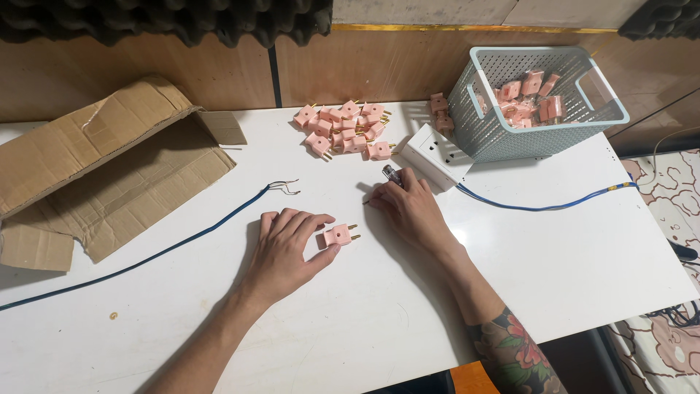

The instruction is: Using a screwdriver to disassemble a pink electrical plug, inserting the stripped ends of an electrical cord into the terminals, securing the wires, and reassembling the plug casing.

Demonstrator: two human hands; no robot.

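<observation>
Item: my left hand [288,244], fingers loosely spread, thumb and forefinger touching a pink two-pin plug [340,234] mid-table. My right hand [408,208], curled, grips a slim screwdriver [391,174]. Table [569,241]: smooth white.

A small pink plug [338,235] lies flat near the middle of the desk [583,263], its two brass pins pointing right. A slim screwdriver [391,175] lies farther toward the back edge, its shaft partly hidden.

white table [554,255] | brown wooden wall [379,69] (dark foam above) | even light
</observation>
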